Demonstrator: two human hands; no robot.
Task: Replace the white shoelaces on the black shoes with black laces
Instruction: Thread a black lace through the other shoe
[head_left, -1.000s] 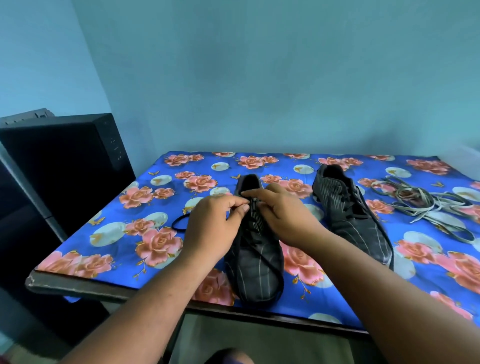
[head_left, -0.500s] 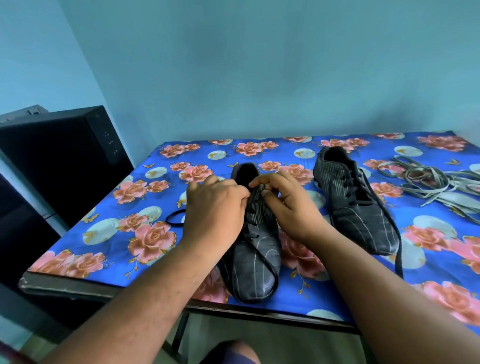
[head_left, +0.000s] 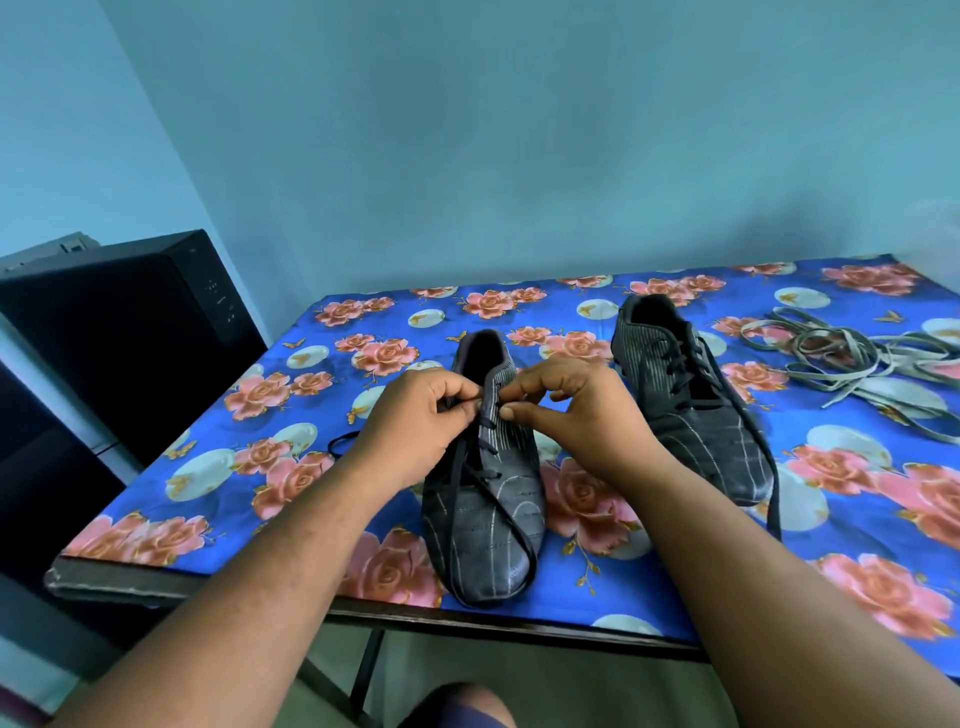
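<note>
A black striped shoe (head_left: 483, 525) lies toe toward me near the table's front edge. A black lace (head_left: 511, 530) is threaded through its eyelets, and a long loop trails over the toe. My left hand (head_left: 415, 421) pinches the lace at the shoe's left top eyelets. My right hand (head_left: 566, 410) pinches the lace at the right side of the tongue. A second black shoe (head_left: 691, 410) with a black lace lies to the right. The white laces (head_left: 852, 364) sit in a tangled pile at the far right.
A blue cloth with pink roses covers the table (head_left: 291, 467). A black box-shaped unit (head_left: 130, 332) stands off the table's left edge. A loose end of black lace (head_left: 340, 444) lies on the cloth left of my left hand. A blue wall rises behind.
My hands have drawn slightly apart at the tongue, and my fingers now pinch the lace on either side. The view has shifted a little to the left.
</note>
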